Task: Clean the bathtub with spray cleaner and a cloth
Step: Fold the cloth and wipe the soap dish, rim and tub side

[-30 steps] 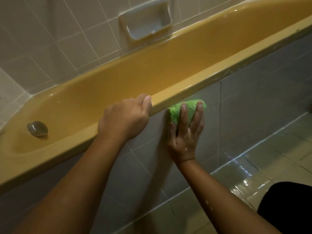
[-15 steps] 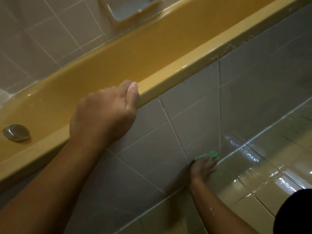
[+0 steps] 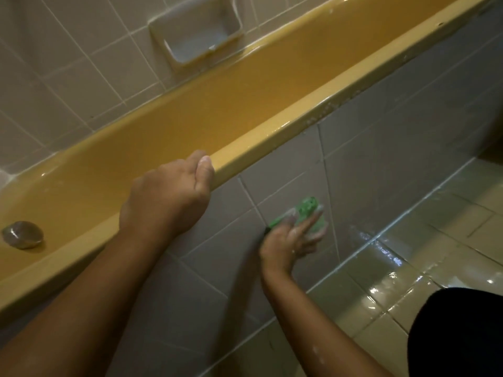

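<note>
The mustard-yellow bathtub (image 3: 272, 140) runs diagonally from lower left to upper right. My left hand (image 3: 168, 197) grips its near rim, thumb over the top edge. Below the rim, my right hand (image 3: 294, 238) presses a green cloth (image 3: 309, 210) flat against the grey tiled side panel (image 3: 381, 164), fingers straight and spread over it. The cloth and fingers are motion-blurred. White foam specks dot the underside of the rim to the right. No spray cleaner is in view.
A round metal drain plug (image 3: 23, 234) sits inside the tub at the left. A recessed soap dish (image 3: 196, 34) is set in the tiled back wall. The wet, glossy floor tiles (image 3: 408, 270) lie at lower right beside my dark-clothed knee (image 3: 457, 333).
My right hand swept the cloth down from under the rim to the panel's foot, then back up to mid-panel. My left hand kept its grip on the rim.
</note>
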`<state>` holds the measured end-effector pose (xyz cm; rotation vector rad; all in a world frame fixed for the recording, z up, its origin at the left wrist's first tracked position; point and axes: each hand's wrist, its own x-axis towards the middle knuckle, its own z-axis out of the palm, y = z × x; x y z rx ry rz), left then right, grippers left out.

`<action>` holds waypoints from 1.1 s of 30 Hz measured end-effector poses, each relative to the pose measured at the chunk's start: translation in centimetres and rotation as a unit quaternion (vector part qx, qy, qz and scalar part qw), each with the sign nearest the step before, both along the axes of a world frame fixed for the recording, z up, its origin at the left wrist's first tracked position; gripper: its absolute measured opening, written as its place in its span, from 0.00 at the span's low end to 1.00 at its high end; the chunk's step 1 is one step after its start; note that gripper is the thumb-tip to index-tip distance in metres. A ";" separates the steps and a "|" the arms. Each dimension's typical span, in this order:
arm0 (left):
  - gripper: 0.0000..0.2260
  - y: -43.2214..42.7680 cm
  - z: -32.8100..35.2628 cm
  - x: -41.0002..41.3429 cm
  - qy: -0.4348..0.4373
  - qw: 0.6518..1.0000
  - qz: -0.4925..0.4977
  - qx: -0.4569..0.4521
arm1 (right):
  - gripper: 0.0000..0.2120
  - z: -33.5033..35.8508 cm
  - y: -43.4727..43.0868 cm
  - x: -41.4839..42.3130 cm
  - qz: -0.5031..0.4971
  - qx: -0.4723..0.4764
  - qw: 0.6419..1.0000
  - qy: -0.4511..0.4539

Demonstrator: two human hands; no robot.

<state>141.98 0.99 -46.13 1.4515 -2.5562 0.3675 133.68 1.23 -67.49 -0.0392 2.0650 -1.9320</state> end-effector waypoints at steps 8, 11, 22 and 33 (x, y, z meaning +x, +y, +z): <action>0.23 -0.6 0.3 -1.6 0.005 0.999 -0.022 0.039 | 0.30 9.5 0.5 -6.4 0.032 -0.047 0.922 0.384; 0.26 -1.0 0.2 -3.4 -0.004 0.998 -0.050 0.032 | 0.29 7.2 0.6 -7.7 0.046 -0.070 0.878 0.471; 0.28 -2.0 -0.2 -6.5 -0.044 0.994 -0.096 0.006 | 0.29 -13.1 -1.0 -9.0 0.036 0.057 0.998 0.019; 0.28 -2.3 -0.6 -6.9 -0.038 0.994 -0.107 -0.006 | 0.33 -18.0 -0.7 -8.7 -0.018 0.047 0.932 -0.359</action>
